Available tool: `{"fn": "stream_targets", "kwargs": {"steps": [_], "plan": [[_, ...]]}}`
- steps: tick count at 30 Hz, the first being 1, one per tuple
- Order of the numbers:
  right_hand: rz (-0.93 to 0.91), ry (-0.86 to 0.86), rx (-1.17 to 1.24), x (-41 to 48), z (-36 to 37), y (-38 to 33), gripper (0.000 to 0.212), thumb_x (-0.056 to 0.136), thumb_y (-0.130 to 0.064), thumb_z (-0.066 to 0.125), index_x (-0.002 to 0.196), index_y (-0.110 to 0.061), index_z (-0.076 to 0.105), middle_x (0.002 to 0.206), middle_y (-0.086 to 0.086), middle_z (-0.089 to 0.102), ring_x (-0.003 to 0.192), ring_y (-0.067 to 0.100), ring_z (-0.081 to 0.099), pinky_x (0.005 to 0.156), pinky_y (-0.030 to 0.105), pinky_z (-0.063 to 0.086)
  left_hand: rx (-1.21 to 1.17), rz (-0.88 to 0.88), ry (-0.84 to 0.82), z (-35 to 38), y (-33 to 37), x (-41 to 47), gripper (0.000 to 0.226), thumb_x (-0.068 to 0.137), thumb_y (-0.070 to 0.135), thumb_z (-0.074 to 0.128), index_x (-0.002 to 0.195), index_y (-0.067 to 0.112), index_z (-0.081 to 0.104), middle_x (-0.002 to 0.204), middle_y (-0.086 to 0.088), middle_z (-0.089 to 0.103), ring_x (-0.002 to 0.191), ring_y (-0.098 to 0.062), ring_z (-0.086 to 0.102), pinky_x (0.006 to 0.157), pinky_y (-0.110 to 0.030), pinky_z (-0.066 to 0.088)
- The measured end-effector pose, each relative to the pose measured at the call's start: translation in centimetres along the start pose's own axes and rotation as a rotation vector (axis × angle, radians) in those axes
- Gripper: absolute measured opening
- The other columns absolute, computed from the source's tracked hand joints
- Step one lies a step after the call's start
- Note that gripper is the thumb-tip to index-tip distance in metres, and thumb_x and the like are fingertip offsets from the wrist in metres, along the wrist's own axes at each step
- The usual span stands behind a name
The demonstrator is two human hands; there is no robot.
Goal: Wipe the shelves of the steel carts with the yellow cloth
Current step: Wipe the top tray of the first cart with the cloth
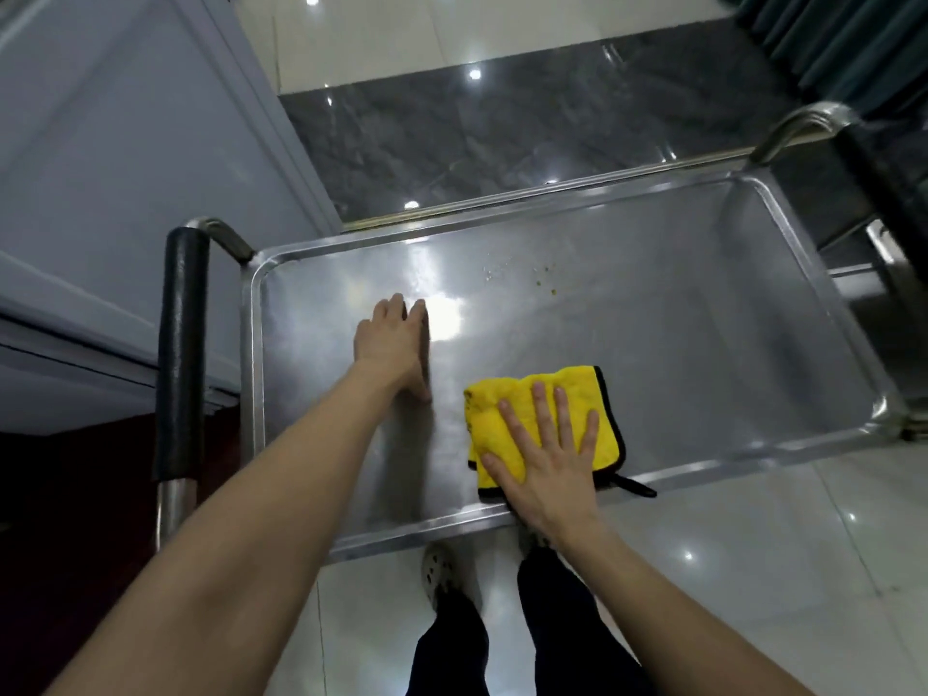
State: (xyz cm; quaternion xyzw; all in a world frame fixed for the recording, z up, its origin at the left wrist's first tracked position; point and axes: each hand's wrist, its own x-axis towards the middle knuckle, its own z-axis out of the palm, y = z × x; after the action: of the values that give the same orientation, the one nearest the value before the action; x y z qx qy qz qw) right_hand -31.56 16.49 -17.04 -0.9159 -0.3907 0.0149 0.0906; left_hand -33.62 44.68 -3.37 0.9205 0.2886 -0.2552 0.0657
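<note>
Cloth (pixel 597 394) flat under right hand (pixel 545 457), fingers spread; left hand (pixel 391 344) flat on shelf (pixel 678 344).

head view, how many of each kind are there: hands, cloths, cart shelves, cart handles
hands: 2 (left hand, right hand)
yellow cloth: 1
steel cart shelf: 1
cart handles: 2 (left handle, right handle)
total: 6
</note>
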Motion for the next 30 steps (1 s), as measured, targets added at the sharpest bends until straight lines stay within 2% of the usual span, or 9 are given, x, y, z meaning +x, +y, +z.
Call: {"fn": "stream_targets", "kwargs": {"steps": [7, 10, 13, 16, 20, 22, 25, 27, 30], "plan": [[0.006, 0.018, 0.043, 4.3, 0.7, 0.1, 0.077, 0.1, -0.078, 0.036, 0.167, -0.043, 0.02, 0.178, 0.005, 0.007, 0.164, 0.038, 0.005, 0.118, 0.081, 0.008, 0.021, -0.071, -0.02, -0.1, 2.5, 2.6, 0.16, 0.042, 0.047, 0.109, 0.166, 0.02, 0.012, 0.159, -0.01, 0.029, 0.145, -0.035, 0.036, 0.098, -0.05, 0.057], [0.011, 0.014, 0.054, 14.7, 1.1, 0.2, 0.075, 0.102, -0.078, 0.029, 0.167, -0.043, 0.02, 0.178, 0.007, 0.003, 0.164, 0.037, -0.001, 0.117, 0.082, 0.005, 0.042, -0.068, -0.003, 0.7, 2.2, 3.5, 0.165, 0.036, 0.049, 0.109, 0.166, 0.023, 0.012, 0.16, -0.007, 0.028, 0.145, -0.033, 0.036, 0.096, -0.048, 0.058], [0.012, -0.062, 0.082, 27.3, 1.0, -0.4, 0.076, 0.099, -0.081, 0.018, 0.167, -0.046, 0.016, 0.179, 0.006, -0.002, 0.163, 0.037, -0.009, 0.116, 0.081, -0.001, 0.041, -0.073, -0.003, 1.6, 1.5, 4.4, 0.17, 0.034, 0.051, 0.109, 0.168, 0.027, 0.008, 0.165, -0.006, 0.023, 0.147, -0.034, 0.034, 0.1, -0.049, 0.058], [0.017, -0.064, 0.058, 32.4, 1.1, -0.9, 0.076, 0.1, -0.079, 0.018, 0.167, -0.045, 0.014, 0.178, 0.009, -0.003, 0.163, 0.04, -0.008, 0.115, 0.082, -0.002, 0.017, -0.092, 0.002, 2.1, 1.4, 4.8, 0.173, 0.029, 0.051, 0.11, 0.168, 0.029, 0.009, 0.167, -0.005, 0.021, 0.148, -0.033, 0.033, 0.099, -0.049, 0.059], [-0.108, 0.049, 0.064, 24.1, 0.8, 0.2, 0.068, 0.105, -0.071, 0.033, 0.165, -0.039, 0.032, 0.177, 0.014, 0.012, 0.163, 0.041, 0.004, 0.117, 0.081, 0.006, 0.016, -0.109, -0.003, 1.3, 2.1, 4.4, 0.168, 0.031, 0.047, 0.111, 0.166, 0.027, 0.014, 0.163, -0.007, 0.027, 0.146, -0.035, 0.035, 0.1, -0.05, 0.058], [-0.156, 0.093, 0.111, 16.1, 0.6, 1.8, 0.068, 0.105, -0.069, 0.042, 0.165, -0.038, 0.032, 0.177, 0.014, 0.013, 0.163, 0.042, 0.007, 0.117, 0.081, 0.009, 0.027, -0.106, -0.032, 0.4, 2.4, 4.0, 0.162, 0.034, 0.046, 0.111, 0.164, 0.025, 0.016, 0.16, -0.007, 0.03, 0.144, -0.035, 0.036, 0.098, -0.051, 0.058], [-0.199, 0.044, 0.097, 7.5, -0.1, 3.7, 0.075, 0.101, -0.072, 0.046, 0.166, -0.039, 0.028, 0.177, 0.012, 0.012, 0.163, 0.041, 0.009, 0.117, 0.081, 0.011, 0.061, -0.115, -0.075, -0.9, 3.4, 3.8, 0.144, 0.044, 0.046, 0.108, 0.158, 0.019, 0.024, 0.155, -0.01, 0.034, 0.141, -0.036, 0.04, 0.097, -0.05, 0.056], [-0.181, 0.009, 0.082, 6.3, -0.3, 3.8, 0.076, 0.1, -0.074, 0.046, 0.166, -0.04, 0.027, 0.177, 0.011, 0.011, 0.163, 0.041, 0.01, 0.117, 0.081, 0.011, 0.079, -0.097, -0.057, -2.0, 4.9, 4.6, 0.13, 0.057, 0.044, 0.103, 0.159, 0.016, 0.026, 0.158, -0.013, 0.032, 0.146, -0.036, 0.036, 0.107, -0.052, 0.05], [-0.161, -0.007, 0.091, 6.9, -0.6, 3.3, 0.076, 0.1, -0.074, 0.045, 0.166, -0.041, 0.026, 0.178, 0.009, 0.011, 0.163, 0.039, 0.009, 0.118, 0.081, 0.011, 0.037, -0.043, -0.001, -3.1, 7.7, 6.5, 0.115, 0.08, 0.021, 0.083, 0.17, 0.019, 0.01, 0.167, -0.015, 0.022, 0.156, -0.037, 0.025, 0.115, -0.053, 0.046]]}}
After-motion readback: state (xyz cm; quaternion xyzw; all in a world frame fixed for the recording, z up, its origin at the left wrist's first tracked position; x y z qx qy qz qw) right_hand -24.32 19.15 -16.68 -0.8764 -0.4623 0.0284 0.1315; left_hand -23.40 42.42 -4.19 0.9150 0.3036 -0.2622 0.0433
